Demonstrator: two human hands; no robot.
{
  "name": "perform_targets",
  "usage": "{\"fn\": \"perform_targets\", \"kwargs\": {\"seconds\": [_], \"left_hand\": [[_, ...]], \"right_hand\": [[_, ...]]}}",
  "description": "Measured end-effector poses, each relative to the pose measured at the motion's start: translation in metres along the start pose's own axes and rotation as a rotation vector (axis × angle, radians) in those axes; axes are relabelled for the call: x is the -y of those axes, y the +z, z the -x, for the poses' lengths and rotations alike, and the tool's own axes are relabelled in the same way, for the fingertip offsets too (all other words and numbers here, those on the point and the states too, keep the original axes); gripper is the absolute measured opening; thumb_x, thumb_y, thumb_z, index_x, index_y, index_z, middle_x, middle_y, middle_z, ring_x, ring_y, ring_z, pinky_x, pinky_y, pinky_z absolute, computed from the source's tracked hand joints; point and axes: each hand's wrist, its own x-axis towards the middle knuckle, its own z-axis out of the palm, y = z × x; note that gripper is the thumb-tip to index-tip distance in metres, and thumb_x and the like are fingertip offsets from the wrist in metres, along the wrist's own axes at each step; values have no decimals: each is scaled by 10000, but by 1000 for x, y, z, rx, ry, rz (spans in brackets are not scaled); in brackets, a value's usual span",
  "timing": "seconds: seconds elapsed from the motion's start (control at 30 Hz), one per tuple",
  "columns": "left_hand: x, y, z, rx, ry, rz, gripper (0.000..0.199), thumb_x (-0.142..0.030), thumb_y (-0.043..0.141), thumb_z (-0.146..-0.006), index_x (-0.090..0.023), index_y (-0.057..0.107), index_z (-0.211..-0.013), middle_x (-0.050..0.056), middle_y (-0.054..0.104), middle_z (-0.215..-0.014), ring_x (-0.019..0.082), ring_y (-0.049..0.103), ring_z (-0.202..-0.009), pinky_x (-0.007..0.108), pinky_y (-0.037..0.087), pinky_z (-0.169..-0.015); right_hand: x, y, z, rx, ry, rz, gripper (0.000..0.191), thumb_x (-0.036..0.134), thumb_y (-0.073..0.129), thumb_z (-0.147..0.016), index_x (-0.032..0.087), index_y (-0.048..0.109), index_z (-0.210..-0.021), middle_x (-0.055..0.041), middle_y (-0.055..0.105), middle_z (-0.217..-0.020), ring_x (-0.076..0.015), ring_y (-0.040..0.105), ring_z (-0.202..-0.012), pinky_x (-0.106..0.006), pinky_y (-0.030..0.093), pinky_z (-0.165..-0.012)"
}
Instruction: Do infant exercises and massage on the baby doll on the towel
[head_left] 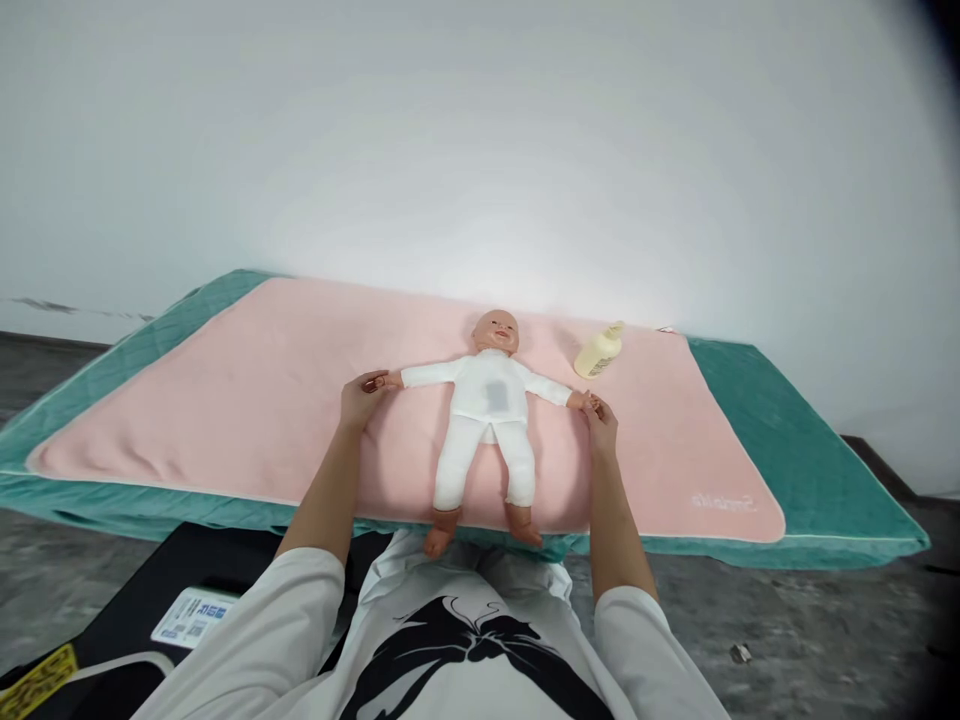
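On its back on the pink blanket (300, 340) lies a baby doll (491, 390) with a white cloth body and a grey patch on its chest. Its head points to the wall and its feet reach the near edge. My left hand (365, 397) is closed on the doll's hand at the left, and that arm is stretched out sideways. At the other side my right hand (601, 418) pinches the doll's other hand, so both doll arms are spread. A pale yellow pump bottle (598, 352) stands just beyond my right hand, apart from it.
The blanket covers much of a green padded mat (787, 430), which reaches to a white wall (480, 150). Below the mat's near edge at left is a black surface (142, 590) with a white labelled item (193, 617) and a pale cable (127, 660).
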Motion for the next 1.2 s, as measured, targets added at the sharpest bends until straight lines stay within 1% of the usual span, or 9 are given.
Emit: {"fn": "perform_targets", "kwargs": {"seconds": [0.17,0.3,0.43,0.53,0.6,0.77,0.9,1.03,1.2], "left_hand": [[6,1,-6,-3,-2,119,451,-274,821,-626,-107,723,-1034,128,732,-1009,241,682,-975,400,534,-949],[9,7,-9,-37,-54,205,378,-227,785,-698,-111,702,-1048,140,720,-1066,230,676,-1012,391,529,-960],[9,17,-10,-53,-132,248,263,-189,684,-807,-70,689,-1042,143,718,-1053,216,672,-993,383,523,-945],[8,24,-13,-86,-189,254,238,-148,627,-856,-50,670,-1069,154,705,-1038,216,668,-975,397,527,-926],[7,26,-15,-107,-221,255,241,-164,624,-880,-67,652,-1099,147,687,-1058,212,662,-976,404,539,-903],[-2,20,-16,-77,-311,268,297,-320,605,-931,-142,606,-1170,92,634,-1156,196,643,-979,393,565,-829],[-18,13,-9,-34,-349,274,298,-334,590,-940,-152,602,-1176,90,632,-1151,188,641,-958,380,567,-812],[-30,9,-2,15,-335,248,306,-338,588,-941,-150,598,-1182,90,629,-1152,188,641,-956,380,567,-808],[-32,8,-1,45,-262,190,300,-347,585,-943,-146,605,-1165,87,637,-1136,186,645,-949,380,566,-810]], "right_hand": [[-2,4,-4,-50,25,-29,546,565,711,-698,117,669,-1007,-121,705,-1025,-238,665,-975,-362,564,-837],[0,7,-4,-92,30,-29,522,584,713,-685,126,660,-930,-88,694,-923,-210,655,-878,-330,558,-773],[-1,13,2,-147,-3,4,510,611,678,-710,137,635,-893,-72,673,-861,-187,619,-788,-312,524,-701],[-4,17,6,-173,-44,44,509,630,650,-734,151,620,-904,-49,655,-842,-162,578,-730,-304,488,-682],[-6,17,7,-165,-62,71,519,647,626,-746,156,611,-913,-36,643,-815,-149,549,-683,-304,470,-664],[-6,12,11,-130,-90,149,527,682,558,-775,171,581,-905,-28,621,-763,-160,531,-653,-323,452,-648],[-1,9,16,-132,-114,208,544,711,537,-768,176,595,-845,-14,591,-641,-192,538,-644,-349,452,-649],[3,8,18,-146,-115,232,579,753,508,-738,183,606,-767,0,568,-537,-191,521,-542,-351,447,-589],[5,10,20,-126,-121,204,618,774,495,-712,176,624,-803,-43,653,-631,-188,557,-553,-324,451,-537]]}}
